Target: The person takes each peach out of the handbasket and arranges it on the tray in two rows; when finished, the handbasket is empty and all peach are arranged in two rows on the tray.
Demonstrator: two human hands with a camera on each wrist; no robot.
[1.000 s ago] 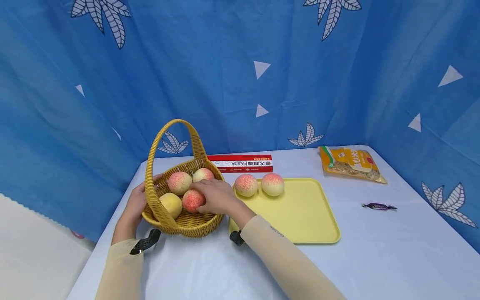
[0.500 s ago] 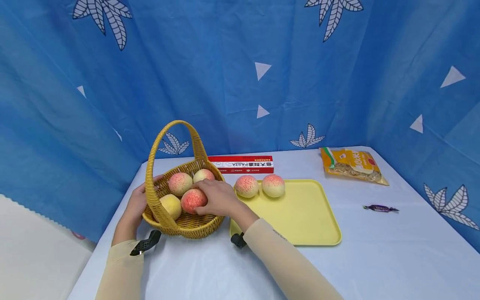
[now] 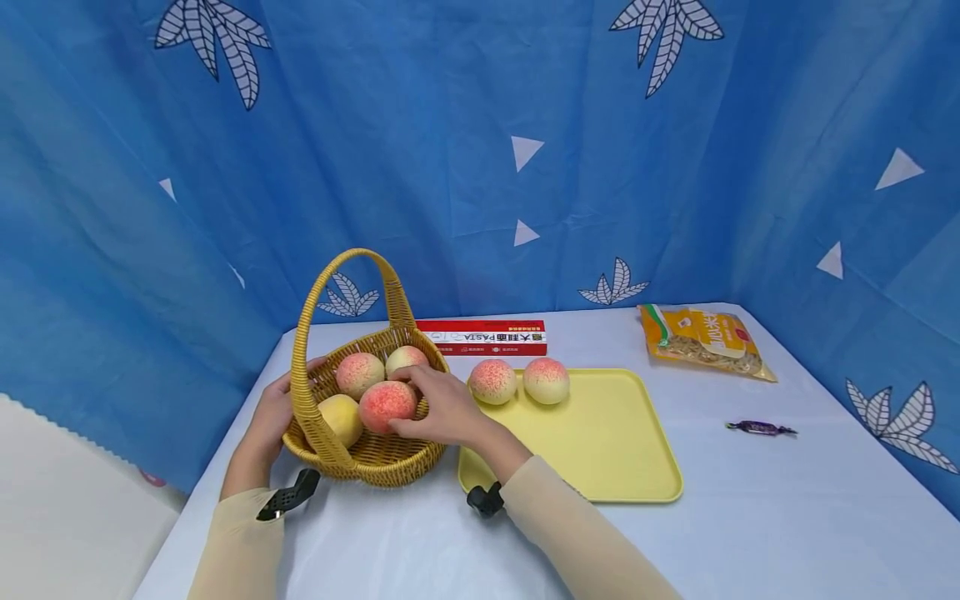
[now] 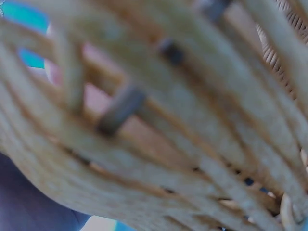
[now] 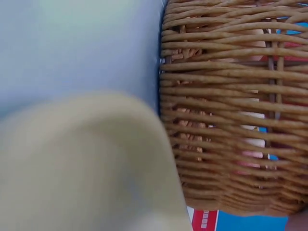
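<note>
In the head view, a golden wicker basket with a tall arched handle stands at the left. My left hand grips its left rim, fingertips reaching inside. My right hand reaches over the right rim and holds a reddish-pink peach between thumb and fingers. Beside it in the basket are a yellow fruit, a pink-topped peach and a paler peach, partly hidden by my hand. Blurred basket weave fills the left wrist view; the right wrist view shows the basket's side.
Right of the basket lies a yellow tray bearing two peaches. A red pasta box is behind, partly hidden by the basket. Farther right are an orange food bag and a purple-wrapped candy. A blue curtain backs the table.
The head view has tilted up slightly, shifting the scene down. My right hand and the reddish peach have risen a little within the basket, and more of that peach shows. The left hand keeps its grip.
</note>
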